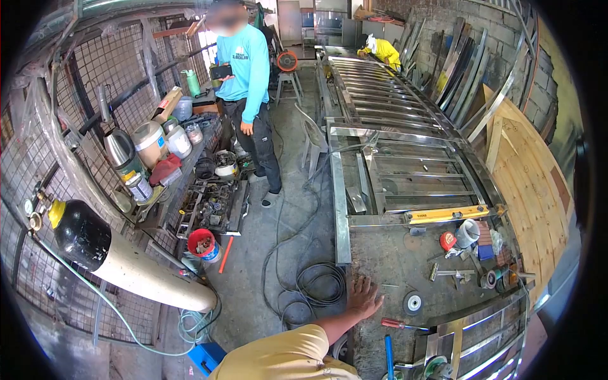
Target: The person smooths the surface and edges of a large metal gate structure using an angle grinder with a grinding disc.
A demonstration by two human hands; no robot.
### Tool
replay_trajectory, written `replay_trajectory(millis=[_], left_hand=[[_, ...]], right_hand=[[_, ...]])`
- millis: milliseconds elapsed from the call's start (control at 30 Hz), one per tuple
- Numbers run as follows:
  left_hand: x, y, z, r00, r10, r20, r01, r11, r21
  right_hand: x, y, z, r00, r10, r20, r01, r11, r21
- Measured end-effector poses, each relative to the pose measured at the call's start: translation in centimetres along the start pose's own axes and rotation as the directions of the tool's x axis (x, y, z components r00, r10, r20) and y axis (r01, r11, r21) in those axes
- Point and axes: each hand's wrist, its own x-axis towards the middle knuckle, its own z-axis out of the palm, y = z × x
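Note:
My left hand (365, 298) lies with spread fingers on the near left edge of the worktable (386, 253), holding nothing. To its right are a grinding disc (413, 303) and a red-handled screwdriver (394, 323). A blue bar (389, 358) is nearer to me. Farther right lie a hammer (449, 273), a red tape measure (448, 240) and a metal cup (468, 234). A yellow level (446, 215) rests along the metal frame (430, 136). My right hand is not visible.
A person in a blue shirt (250, 57) stands left of the frame, and one in yellow (385, 50) bends over its far end. A gas cylinder (152, 272) leans at left. Coiled cable (320, 284) lies on the floor beside the table. Plywood (525, 183) stands at right.

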Motion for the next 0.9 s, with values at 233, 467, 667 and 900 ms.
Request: replay_trajectory(millis=[233, 467, 667, 900], left_hand=[[0.1, -0.1, -0.1, 0.999, -0.008, 0.039, 0.008, 1.0, 0.015], [0.0, -0.1, 0.2, 1.0, -0.02, 0.015, 0.021, 0.998, -0.063], [0.0, 0.0, -0.1, 1.0, -0.013, 0.007, 0.013, 1.0, -0.028], [-0.1, -0.1, 0.2, 1.0, 0.009, -0.022, -0.01, 1.0, -0.029]], right_hand=[[0.2, -0.3, 0.3, 1.0, -0.003, -0.004, 0.003, 1.0, 0.003], [0.2, -0.8, 0.3, 1.0, 0.003, -0.014, -0.003, 1.0, 0.004], [0.4, -1.2, 0.5, 1.0, 0.002, -0.014, -0.002, 1.0, 0.007], [0.4, -1.3, 0.6, 1.0, 0.005, -0.024, -0.005, 1.0, 0.01]])
